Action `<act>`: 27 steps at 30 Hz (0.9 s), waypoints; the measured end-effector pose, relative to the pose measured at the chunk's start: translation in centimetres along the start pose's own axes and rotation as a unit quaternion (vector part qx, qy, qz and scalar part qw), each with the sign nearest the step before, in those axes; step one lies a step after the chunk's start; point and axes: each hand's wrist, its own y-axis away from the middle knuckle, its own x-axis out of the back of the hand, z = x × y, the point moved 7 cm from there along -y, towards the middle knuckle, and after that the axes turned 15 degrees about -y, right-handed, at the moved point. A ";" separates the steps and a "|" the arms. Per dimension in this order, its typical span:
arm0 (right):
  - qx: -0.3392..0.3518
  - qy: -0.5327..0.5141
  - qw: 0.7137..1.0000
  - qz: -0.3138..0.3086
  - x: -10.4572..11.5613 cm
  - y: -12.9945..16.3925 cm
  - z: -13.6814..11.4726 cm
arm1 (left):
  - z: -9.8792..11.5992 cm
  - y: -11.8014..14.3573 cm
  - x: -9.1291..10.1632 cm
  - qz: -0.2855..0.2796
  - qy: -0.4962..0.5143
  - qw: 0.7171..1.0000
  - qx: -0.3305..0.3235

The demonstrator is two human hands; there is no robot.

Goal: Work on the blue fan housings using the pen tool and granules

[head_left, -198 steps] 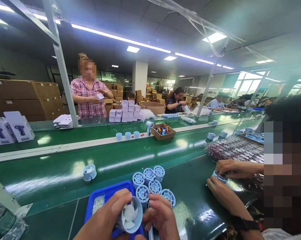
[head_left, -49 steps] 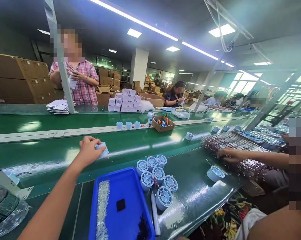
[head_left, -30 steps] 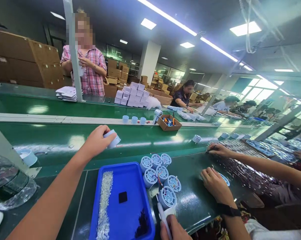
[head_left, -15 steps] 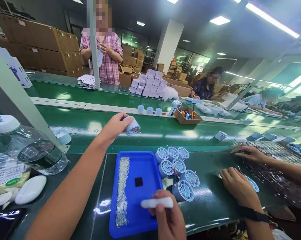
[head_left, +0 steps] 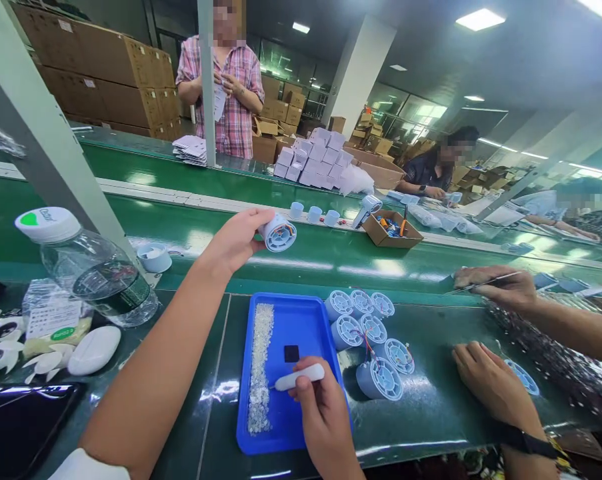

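The fan shell (head_left: 279,235) sits in your left hand (head_left: 235,239), fingers closed around it, held up over the green belt (head_left: 331,257) beyond the blue tray (head_left: 301,320). Your right hand (head_left: 325,420) grips a white pen tool (head_left: 299,377) over the tray, its tip at the strip of small screws (head_left: 259,367). Six more shells (head_left: 371,337) stand just right of the tray on the worktop (head_left: 431,413), near a co-worker's hand (head_left: 485,380).
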 end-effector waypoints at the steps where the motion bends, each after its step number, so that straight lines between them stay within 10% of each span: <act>1: -0.002 0.007 1.000 -0.003 -0.1 0.0 -0.1 | 0.0 0.0 0.0 0.000 0.000 1.000 0.001; 10: 0.098 0.171 0.980 -0.011 -0.4 -0.4 -1.6 | 0.0 0.0 0.2 0.001 0.003 1.000 0.002; 17: 0.168 0.306 0.937 -0.022 3.4 -8.2 -4.2 | 0.2 0.1 0.1 -0.003 -0.003 1.000 0.001; 22: 0.173 0.331 0.919 -0.125 6.2 -13.2 -5.8 | 0.7 0.5 -0.3 -0.006 -0.022 1.000 0.003; 27: 0.134 0.312 0.852 -0.399 6.1 -13.3 -6.2 | 1.0 0.7 -0.6 -0.013 -0.039 0.999 0.001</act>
